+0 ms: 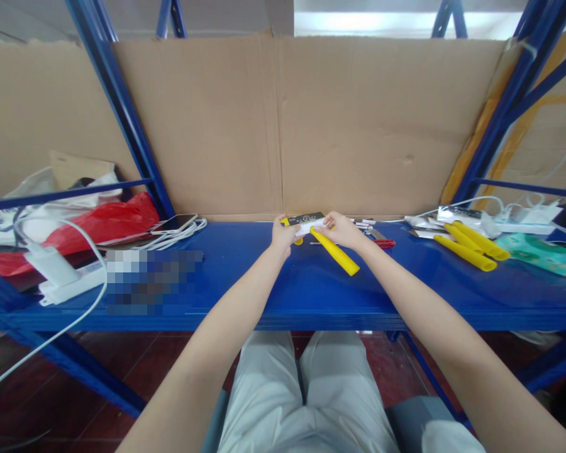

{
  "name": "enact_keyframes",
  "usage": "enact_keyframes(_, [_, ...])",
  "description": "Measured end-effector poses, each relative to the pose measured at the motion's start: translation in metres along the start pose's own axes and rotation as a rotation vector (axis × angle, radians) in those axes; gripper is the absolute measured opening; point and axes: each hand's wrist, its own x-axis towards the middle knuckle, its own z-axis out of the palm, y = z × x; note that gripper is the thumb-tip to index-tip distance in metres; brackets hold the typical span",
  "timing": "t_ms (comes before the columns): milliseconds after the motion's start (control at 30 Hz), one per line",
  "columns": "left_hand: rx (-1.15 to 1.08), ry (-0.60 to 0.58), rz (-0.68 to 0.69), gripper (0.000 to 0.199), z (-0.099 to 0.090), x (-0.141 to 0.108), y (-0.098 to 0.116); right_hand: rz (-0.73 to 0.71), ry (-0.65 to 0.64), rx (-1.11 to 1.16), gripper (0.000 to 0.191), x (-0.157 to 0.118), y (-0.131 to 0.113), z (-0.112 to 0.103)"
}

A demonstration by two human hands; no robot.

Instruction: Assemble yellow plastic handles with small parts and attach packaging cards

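Note:
Above the blue shelf top, both hands hold a small black and white package [306,221]. My left hand [283,235] has its fingers closed round the left end. My right hand [342,230] pinches the right end from above. A yellow tapered tube [336,253] slants down to the right from beneath the package, its narrow end beside my right fingers. Whether the tube touches the package is unclear. A small yellow piece shows below the package. Just right of my right hand lies a red tool [383,243] with small metal items.
Several yellow tubes [471,245] lie at the right beside a green packet [540,253] and a white power strip [523,225]. At the left are a red bag [108,220], coiled white cable [182,234] and another power strip [70,283]. Cardboard [217,126] stands behind the blue shelf [236,270].

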Motion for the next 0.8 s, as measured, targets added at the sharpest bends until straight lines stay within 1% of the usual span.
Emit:
enact_keyframes(67, [-0.010,0.007,0.007,0.068,0.000,0.000,0.000,-0.053,-0.102,-0.089,0.029,-0.005,-0.006,0.001])
enact_keyframes(133, [-0.018,0.014,0.013,0.070,0.000,-0.001,0.000,-0.113,-0.159,-0.155,0.034,-0.009,-0.010,0.003])
enact_keyframes(267, [-0.028,0.020,0.025,0.070,0.000,-0.003,0.001,-0.236,-0.229,-0.221,0.034,-0.010,-0.011,0.006])
enact_keyframes(367, [-0.024,0.024,0.023,0.068,0.001,-0.003,0.002,-0.276,-0.264,-0.260,0.031,-0.007,-0.009,0.005])
enact_keyframes(500, [-0.006,0.026,-0.010,0.065,0.002,-0.003,0.003,-0.286,-0.289,-0.296,0.031,-0.006,-0.010,0.003])
enact_keyframes(633, [-0.031,-0.016,-0.022,0.060,0.003,-0.004,0.005,-0.243,-0.290,-0.298,0.035,-0.004,-0.012,-0.004])
enact_keyframes(733, [-0.050,-0.071,-0.046,0.064,0.002,-0.004,0.004,-0.206,-0.256,-0.305,0.036,0.003,-0.009,-0.019])
enact_keyframes(800, [-0.056,-0.092,-0.048,0.067,0.001,-0.003,0.003,-0.164,-0.217,-0.329,0.037,0.011,-0.001,-0.035])
